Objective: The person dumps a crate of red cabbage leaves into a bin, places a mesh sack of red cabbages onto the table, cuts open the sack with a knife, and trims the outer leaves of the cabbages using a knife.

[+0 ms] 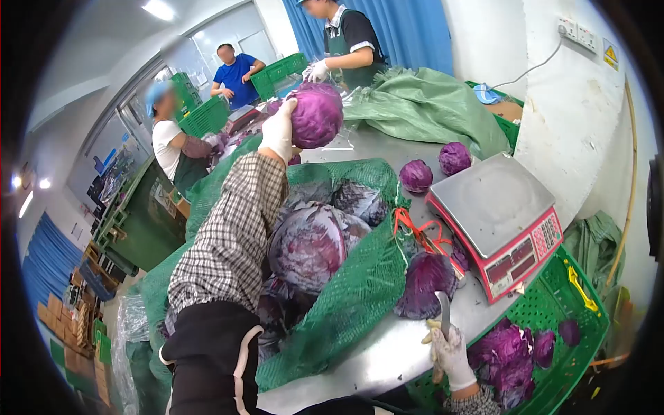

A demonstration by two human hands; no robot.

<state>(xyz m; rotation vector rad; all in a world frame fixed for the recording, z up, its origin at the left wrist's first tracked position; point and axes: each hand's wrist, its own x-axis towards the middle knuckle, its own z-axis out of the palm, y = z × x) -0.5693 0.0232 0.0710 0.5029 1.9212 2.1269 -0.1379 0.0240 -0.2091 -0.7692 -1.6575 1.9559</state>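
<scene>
My left hand (279, 131), in a white glove, grips a trimmed purple cabbage (317, 116) at arm's length above the metal table. Low on the right, my gloved right hand (453, 356) is closed around a knife (444, 311), its blade pointing up. Beneath my left arm a green mesh sack (349, 304) lies open, with large dull-leaved cabbages (308, 245) inside. A dark purple cabbage leaf or head (427, 285) rests on the table just beyond the knife.
A red scale (494, 207) stands right of the sack, near two small cabbages (416, 176). Purple leaves (505, 356) fill part of a green crate (567, 332) by my right hand. Green sacking (429, 111) covers the table's far side. Several co-workers stand across and to the left.
</scene>
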